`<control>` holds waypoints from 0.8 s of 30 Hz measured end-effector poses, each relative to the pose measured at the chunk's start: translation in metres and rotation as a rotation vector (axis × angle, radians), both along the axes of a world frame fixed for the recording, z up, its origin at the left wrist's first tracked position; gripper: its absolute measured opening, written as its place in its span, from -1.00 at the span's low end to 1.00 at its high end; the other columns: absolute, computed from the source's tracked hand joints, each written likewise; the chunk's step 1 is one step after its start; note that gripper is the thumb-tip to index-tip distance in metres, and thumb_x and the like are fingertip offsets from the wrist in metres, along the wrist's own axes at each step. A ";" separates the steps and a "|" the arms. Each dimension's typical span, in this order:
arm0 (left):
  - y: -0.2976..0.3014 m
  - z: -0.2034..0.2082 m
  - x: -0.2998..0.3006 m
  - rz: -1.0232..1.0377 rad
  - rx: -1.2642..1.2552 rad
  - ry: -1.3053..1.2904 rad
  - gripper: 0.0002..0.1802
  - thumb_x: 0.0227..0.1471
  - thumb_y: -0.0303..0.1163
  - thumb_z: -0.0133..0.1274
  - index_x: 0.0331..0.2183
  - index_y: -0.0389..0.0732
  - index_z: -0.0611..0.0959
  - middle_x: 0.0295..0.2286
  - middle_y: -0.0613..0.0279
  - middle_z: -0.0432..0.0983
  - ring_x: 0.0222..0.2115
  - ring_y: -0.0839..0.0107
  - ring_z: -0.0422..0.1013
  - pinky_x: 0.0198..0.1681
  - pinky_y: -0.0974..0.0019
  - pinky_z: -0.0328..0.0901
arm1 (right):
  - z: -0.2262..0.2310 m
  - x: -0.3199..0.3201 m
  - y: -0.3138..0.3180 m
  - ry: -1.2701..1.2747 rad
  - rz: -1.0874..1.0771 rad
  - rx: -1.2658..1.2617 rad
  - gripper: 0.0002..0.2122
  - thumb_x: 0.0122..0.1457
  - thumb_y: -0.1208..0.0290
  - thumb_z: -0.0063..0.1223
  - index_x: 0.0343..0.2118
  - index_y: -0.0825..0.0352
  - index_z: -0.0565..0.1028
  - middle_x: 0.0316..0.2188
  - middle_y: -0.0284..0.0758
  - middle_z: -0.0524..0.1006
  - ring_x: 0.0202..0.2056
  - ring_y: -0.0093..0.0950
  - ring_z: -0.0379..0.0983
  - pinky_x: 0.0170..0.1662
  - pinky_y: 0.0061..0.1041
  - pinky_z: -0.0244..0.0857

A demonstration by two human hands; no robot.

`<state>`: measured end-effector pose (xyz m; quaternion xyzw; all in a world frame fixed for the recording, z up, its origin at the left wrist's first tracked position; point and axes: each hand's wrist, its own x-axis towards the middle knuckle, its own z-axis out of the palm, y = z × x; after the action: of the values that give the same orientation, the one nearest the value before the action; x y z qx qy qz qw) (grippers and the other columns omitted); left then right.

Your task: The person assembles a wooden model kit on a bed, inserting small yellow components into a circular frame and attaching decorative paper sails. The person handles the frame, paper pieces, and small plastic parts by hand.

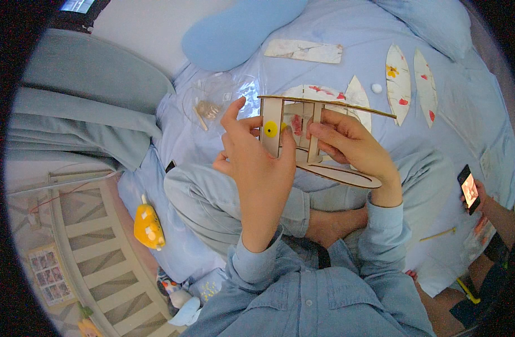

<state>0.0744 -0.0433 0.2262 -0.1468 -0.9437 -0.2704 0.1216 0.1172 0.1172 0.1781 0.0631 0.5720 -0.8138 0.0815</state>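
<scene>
Between my hands I hold up a small thin-plywood model [272, 109], made of upright panels joined to a long flat strip along its top and a rounded, slotted piece along its bottom. A yellow disc [269, 129] with a dark centre shows on its left panel. My left hand [257, 160] pinches that left end, thumb in front and some fingers at the edge, with the index finger raised. Around an upright on the other side, my right hand [353, 140] is closed, thumb toward me. The fingertips behind the panels are partly hidden.
Painted pieces lie on the blue bedding: a rectangular strip [303, 51] and pointed ovals [399, 84]. A white ball [376, 88] and clear plastic packaging [209, 101] are nearby. At right, another person's hand holds a phone [469, 188]. A yellow plush [149, 227] sits left.
</scene>
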 end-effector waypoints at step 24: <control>-0.023 -0.006 -0.004 -0.195 0.393 -0.177 -0.53 0.09 -0.44 0.14 0.03 -0.22 0.39 -0.30 0.12 0.51 -0.23 0.35 0.43 -0.06 0.22 0.25 | -0.005 0.001 0.009 0.019 0.022 -0.017 -0.71 0.37 0.14 -0.13 -0.16 0.22 0.54 -0.61 -0.56 0.37 -0.66 -0.81 0.05 -0.63 -0.75 -0.12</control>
<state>0.0704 -0.0660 0.2206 -0.1866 -0.8612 -0.4712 0.0378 0.1182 0.1264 0.1733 0.0482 0.5667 -0.8181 0.0854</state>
